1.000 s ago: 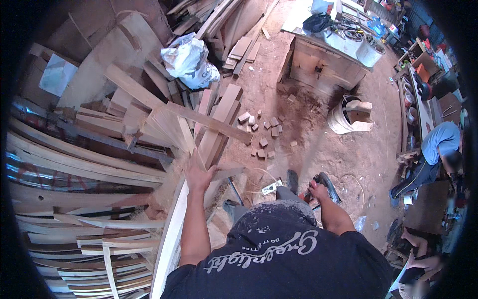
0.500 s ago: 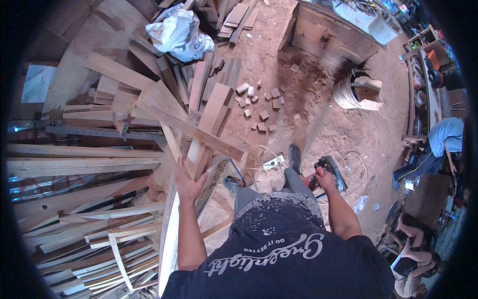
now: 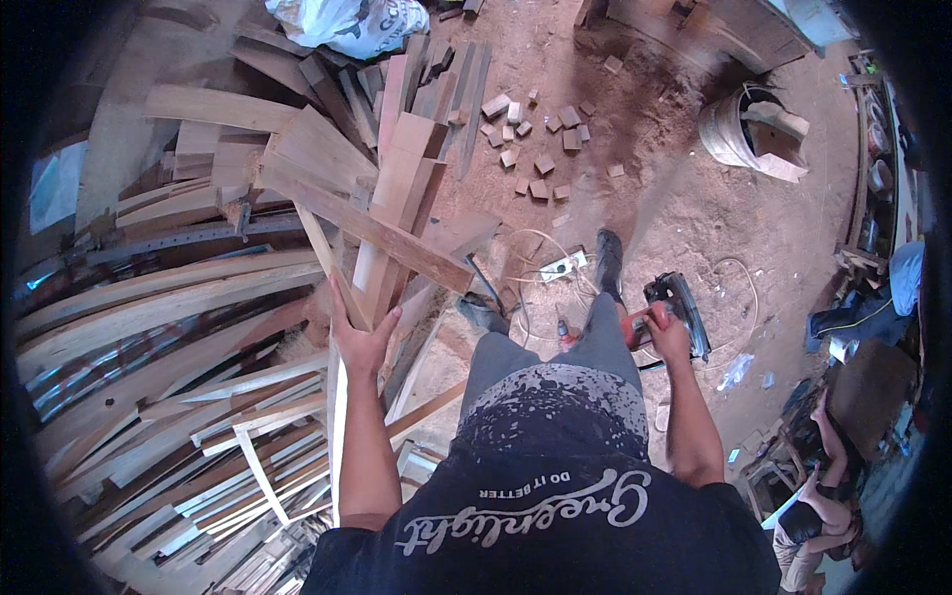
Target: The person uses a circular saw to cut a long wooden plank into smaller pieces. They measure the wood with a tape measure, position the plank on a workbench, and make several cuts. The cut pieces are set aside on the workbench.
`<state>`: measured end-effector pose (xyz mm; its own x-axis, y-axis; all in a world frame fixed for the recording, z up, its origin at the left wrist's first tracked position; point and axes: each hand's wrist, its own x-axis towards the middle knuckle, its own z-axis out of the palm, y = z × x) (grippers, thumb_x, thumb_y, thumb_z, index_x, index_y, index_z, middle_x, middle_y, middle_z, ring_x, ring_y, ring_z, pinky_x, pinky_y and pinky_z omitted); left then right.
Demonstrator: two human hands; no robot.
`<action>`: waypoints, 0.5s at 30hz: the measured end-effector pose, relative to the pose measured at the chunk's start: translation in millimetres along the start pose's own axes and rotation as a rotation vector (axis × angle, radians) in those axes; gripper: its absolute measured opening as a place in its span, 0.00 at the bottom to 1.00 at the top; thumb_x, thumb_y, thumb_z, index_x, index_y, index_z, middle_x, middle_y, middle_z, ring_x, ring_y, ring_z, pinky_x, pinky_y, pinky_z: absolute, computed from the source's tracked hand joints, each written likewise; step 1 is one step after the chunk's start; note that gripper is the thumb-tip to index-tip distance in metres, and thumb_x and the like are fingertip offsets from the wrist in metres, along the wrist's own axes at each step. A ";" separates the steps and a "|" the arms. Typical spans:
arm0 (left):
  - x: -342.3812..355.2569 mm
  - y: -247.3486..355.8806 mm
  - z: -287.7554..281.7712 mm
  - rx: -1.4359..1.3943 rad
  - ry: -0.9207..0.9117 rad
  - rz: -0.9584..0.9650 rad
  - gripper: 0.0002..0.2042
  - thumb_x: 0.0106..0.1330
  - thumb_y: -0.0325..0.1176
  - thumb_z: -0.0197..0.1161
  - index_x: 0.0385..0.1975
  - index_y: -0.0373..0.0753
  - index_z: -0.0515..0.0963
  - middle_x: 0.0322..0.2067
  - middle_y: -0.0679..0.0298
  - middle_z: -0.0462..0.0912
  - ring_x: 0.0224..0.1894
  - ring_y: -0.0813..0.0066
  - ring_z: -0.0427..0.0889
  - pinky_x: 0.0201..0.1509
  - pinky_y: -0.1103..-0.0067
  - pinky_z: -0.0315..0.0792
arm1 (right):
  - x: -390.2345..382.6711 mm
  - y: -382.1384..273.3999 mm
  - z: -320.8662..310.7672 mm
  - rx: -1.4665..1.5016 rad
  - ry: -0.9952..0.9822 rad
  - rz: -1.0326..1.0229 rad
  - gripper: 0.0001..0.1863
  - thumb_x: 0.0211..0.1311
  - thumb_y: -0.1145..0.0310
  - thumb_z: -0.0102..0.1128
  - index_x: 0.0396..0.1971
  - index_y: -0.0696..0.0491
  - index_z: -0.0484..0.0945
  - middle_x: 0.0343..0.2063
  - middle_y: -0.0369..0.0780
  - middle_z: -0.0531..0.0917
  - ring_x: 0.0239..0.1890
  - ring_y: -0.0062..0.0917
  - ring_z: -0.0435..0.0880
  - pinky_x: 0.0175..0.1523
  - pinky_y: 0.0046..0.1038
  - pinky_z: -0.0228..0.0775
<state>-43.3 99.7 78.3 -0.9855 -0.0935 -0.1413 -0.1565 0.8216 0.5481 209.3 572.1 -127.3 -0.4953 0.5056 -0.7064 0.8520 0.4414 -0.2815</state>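
**One hand on the plank, one on the saw**

My left hand (image 3: 362, 337) reaches out to the wood pile (image 3: 198, 327) on my left, fingers spread and pressed against the near end of a long plank (image 3: 372, 230) that lies slantwise across the other boards. The grip is open here, palm on the wood, not wrapped around it. The plank runs from the upper left of the heap down toward my knee, resting on top of several upright boards.

My right hand (image 3: 666, 335) is closed around the red handle of a circular saw (image 3: 679, 312), held low beside my right leg above the sawdust-covered floor (image 3: 674, 208). Just ahead of my feet a white power strip (image 3: 563, 266) lies on the floor with a pale cable looping around it. Farther off, small wood blocks (image 3: 535, 134) are scattered on the floor, and a round bucket (image 3: 749, 129) stands near the far right.
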 end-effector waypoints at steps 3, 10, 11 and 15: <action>0.8 -12.2 2.7 0.005 0.001 0.034 0.60 0.45 0.37 0.83 0.79 0.41 0.51 0.73 0.46 0.64 0.73 0.53 0.66 0.76 0.66 0.60 | -7.3 -6.0 -2.7 -0.011 -0.010 0.019 0.31 0.59 0.41 0.70 0.47 0.55 0.85 0.42 0.55 0.87 0.48 0.53 0.86 0.53 0.47 0.77; 0.1 -33.5 6.2 -0.007 -0.009 0.008 0.61 0.44 0.39 0.84 0.79 0.41 0.51 0.75 0.48 0.59 0.76 0.54 0.60 0.79 0.66 0.55 | -9.3 10.5 8.0 0.009 -0.001 0.018 0.33 0.57 0.41 0.72 0.49 0.56 0.84 0.41 0.54 0.87 0.48 0.53 0.86 0.52 0.47 0.77; 0.0 -32.5 6.7 -0.006 -0.006 0.008 0.61 0.44 0.40 0.84 0.79 0.40 0.51 0.76 0.48 0.59 0.77 0.54 0.59 0.79 0.66 0.54 | -8.8 11.7 8.1 0.020 0.002 0.022 0.32 0.57 0.41 0.72 0.49 0.55 0.84 0.41 0.54 0.88 0.48 0.53 0.86 0.52 0.47 0.77; 1.1 -40.5 7.9 -0.042 -0.007 0.030 0.61 0.44 0.40 0.85 0.79 0.39 0.51 0.75 0.47 0.59 0.76 0.53 0.60 0.78 0.66 0.55 | -7.7 21.5 13.0 0.021 0.021 -0.016 0.33 0.58 0.43 0.72 0.51 0.57 0.83 0.43 0.55 0.87 0.48 0.54 0.86 0.52 0.48 0.77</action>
<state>-37.5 70.8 49.5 -0.9894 -0.0647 -0.1300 -0.1293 0.7999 0.5860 233.7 568.0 -136.4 -0.5122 0.5143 -0.6879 0.8472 0.4343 -0.3061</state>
